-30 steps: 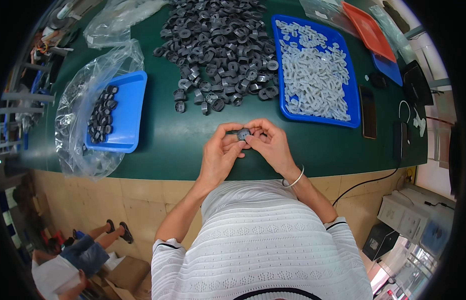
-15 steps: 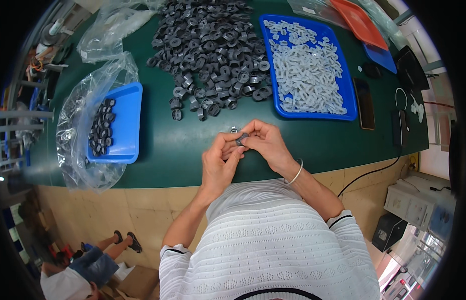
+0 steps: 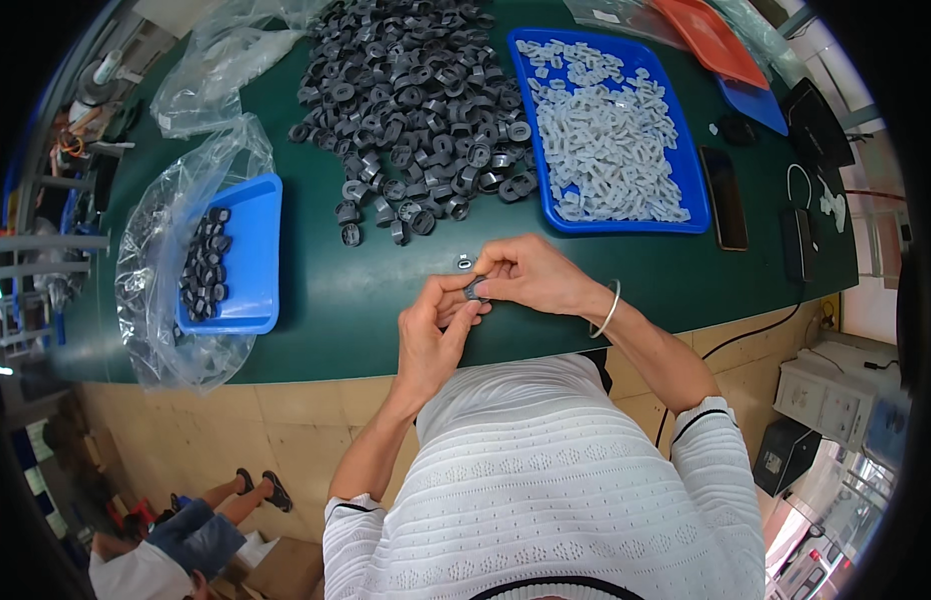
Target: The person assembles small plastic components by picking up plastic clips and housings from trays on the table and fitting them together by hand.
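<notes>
Between both hands, near the table's front edge, is a small dark grey plastic ring-shaped part (image 3: 474,289). My left hand (image 3: 433,325) is closed round it with thumb and fingers. My right hand (image 3: 531,277), a light bangle on its wrist, pinches the same part from the other side. Just beyond the fingertips a small whitish clear piece (image 3: 465,262) lies on the table. A big heap of dark grey plastic parts (image 3: 416,110) spreads farther off. To its right a blue tray (image 3: 626,229) holds many whitish translucent pieces (image 3: 611,140).
At left, a smaller blue tray (image 3: 254,250) with some dark parts sits partly in a clear plastic bag (image 3: 141,290). A phone (image 3: 724,200), a black cable and an orange tray (image 3: 711,40) are on the right. Another person (image 3: 176,550) is at lower left.
My right wrist and forearm have swung outward to the right, and the right-hand fingers have shifted on the part. My left hand has moved slightly left, still holding it.
</notes>
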The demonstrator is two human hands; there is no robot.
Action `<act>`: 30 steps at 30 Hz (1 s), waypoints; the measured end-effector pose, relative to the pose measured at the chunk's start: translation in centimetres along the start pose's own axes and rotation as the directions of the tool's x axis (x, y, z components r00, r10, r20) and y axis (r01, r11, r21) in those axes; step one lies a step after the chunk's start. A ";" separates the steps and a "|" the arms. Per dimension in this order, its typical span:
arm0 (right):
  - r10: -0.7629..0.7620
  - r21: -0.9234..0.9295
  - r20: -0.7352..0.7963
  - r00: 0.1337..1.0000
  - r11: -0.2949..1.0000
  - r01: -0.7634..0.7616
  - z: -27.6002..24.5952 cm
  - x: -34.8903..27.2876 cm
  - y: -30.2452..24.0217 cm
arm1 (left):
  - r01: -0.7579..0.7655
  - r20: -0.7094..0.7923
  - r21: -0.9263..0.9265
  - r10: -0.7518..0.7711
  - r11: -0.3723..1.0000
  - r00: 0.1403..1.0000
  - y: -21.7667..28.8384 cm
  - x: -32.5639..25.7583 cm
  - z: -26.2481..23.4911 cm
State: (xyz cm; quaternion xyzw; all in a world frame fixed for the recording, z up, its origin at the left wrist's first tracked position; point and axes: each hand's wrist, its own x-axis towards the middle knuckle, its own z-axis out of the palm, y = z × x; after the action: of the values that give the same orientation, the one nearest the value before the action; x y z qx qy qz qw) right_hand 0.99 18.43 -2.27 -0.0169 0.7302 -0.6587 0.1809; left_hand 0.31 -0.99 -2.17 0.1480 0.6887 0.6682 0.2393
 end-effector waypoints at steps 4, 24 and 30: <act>-0.029 -0.286 -0.037 0.999 0.958 0.018 0.7 0.2 -2.1 | -0.041 -0.019 0.149 0.044 0.988 0.999 0.3 -0.2 -0.6; -0.563 -0.520 0.054 0.825 0.689 0.504 1.5 -1.5 -0.5 | 0.352 0.281 -0.044 -0.327 0.935 0.903 1.8 2.9 -3.3; -0.529 -0.475 0.046 0.847 0.734 0.485 1.9 -1.7 -0.3 | 0.215 0.292 0.185 -0.262 0.959 0.920 1.1 2.5 -3.3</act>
State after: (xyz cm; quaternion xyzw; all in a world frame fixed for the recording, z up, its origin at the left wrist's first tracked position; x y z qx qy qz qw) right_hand 3.06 17.05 -1.68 -0.2282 0.8422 -0.4861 -0.0489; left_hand -3.64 -2.39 -1.46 0.1846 0.7030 0.5484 0.4136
